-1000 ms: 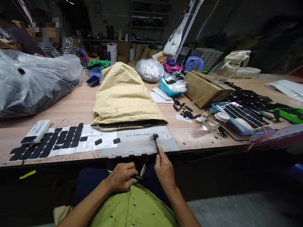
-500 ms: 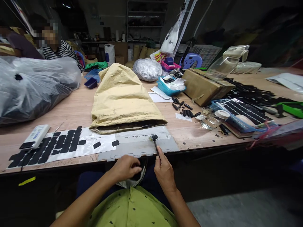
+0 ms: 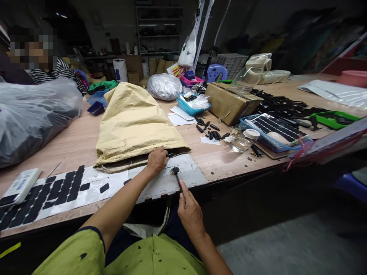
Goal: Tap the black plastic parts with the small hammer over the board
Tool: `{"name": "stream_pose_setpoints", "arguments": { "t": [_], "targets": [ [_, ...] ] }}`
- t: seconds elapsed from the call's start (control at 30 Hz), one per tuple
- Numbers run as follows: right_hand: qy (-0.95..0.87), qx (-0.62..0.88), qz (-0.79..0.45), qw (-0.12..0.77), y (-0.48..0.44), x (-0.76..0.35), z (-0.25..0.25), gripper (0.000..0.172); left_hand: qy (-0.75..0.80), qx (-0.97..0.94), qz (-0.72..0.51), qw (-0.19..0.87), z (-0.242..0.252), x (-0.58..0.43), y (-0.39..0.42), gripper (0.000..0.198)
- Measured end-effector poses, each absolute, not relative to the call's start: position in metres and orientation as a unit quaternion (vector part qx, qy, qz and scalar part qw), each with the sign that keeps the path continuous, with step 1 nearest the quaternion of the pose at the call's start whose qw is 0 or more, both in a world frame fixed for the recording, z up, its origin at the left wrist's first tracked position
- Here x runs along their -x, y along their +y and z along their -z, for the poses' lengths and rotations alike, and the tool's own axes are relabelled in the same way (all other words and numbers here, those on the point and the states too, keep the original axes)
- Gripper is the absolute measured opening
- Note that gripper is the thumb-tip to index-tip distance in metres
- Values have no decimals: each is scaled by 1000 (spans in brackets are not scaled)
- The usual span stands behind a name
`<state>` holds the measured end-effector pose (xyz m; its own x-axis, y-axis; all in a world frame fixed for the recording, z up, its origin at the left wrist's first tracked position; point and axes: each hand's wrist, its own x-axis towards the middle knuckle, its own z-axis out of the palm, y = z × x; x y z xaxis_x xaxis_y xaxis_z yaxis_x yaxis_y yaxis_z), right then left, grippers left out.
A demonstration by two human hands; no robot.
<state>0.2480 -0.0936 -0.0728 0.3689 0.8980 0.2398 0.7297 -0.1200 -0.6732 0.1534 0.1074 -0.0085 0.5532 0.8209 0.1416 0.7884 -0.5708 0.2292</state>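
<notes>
My left hand (image 3: 156, 160) reaches over the grey foam mat (image 3: 186, 177) to the open mouth of the tan woven sack (image 3: 134, 120); its fingers are curled at the sack's edge, and I cannot make out what they grip. My right hand (image 3: 189, 212) is closed around a thin black tool (image 3: 177, 179) whose round tip rests on the mat. To the left lies a white sheet with several black pads (image 3: 60, 189) stuck on it.
A clear bag of dark parts (image 3: 34, 114) fills the far left, with a seated person in a striped top (image 3: 54, 70) behind it. A white remote (image 3: 20, 185), blue tray (image 3: 190, 105), cardboard box (image 3: 229, 103), glass jar (image 3: 242, 143) and solar panels (image 3: 275, 128) crowd the table.
My left hand rose from my lap and reached forward to the sack's mouth. My right hand stayed with the tool on the mat. The view swung rightwards.
</notes>
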Motion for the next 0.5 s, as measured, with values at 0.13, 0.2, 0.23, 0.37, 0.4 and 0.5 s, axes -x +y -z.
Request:
{"name": "stream_pose_setpoints", "arguments": {
  "t": [0.13, 0.2, 0.23, 0.37, 0.4, 0.5],
  "targets": [
    [-551, 743, -109, 364, -94, -248, 72, 50, 486, -867, -106, 44, 10, -159, 103, 14],
    [-553, 742, -108, 362, -94, -248, 72, 50, 487, -866, -106, 48, 9, -158, 100, 13],
    [-554, 742, -107, 362, -94, -248, 72, 50, 487, -865, -110, 52, 8, -156, 97, 13],
    [-551, 744, -110, 363, -94, -248, 71, 49, 488, -851, -167, 96, 3, -127, 80, 14],
    [-549, 745, -112, 362, -94, -248, 71, 50, 491, -845, -183, 110, 3, -116, 73, 14],
    [-541, 750, -122, 360, -94, -247, 71, 50, 498, -827, -209, 155, 5, -77, 50, 10]
  ]
}}
